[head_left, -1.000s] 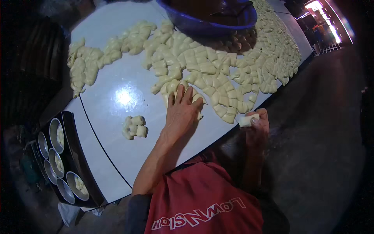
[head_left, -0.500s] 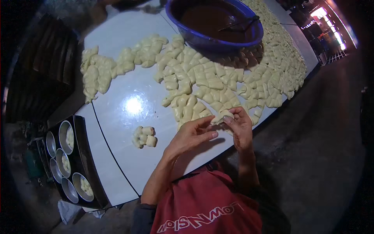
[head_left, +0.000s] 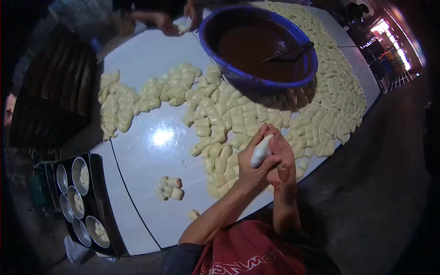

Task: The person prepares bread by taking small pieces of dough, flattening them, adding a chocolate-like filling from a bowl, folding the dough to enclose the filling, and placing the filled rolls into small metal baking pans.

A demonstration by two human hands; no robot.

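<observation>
My left hand [head_left: 252, 167] and my right hand [head_left: 283, 160] are pressed together above the near part of the white table, both closed round a smooth pale lump of dough [head_left: 261, 150]. A broad spread of cut dough pieces [head_left: 231, 110] lies beyond and beneath them. To the left of my hands a small cluster of short dough pieces [head_left: 169, 188] rests on the table, with a small bit [head_left: 194, 215] nearer the edge.
A blue basin [head_left: 206, 39] of brown liquid with an implement stands among the dough. A co-worker's hands [head_left: 167, 25] hold something pale at the far edge. A black tray [head_left: 94, 178] of round metal pans is at left, dark stacked trays [head_left: 52, 73] behind it.
My left hand left the dough spread and joined my right hand; both now squeeze the piece my right hand held. The co-worker's hands now show at the far edge. The view has shifted.
</observation>
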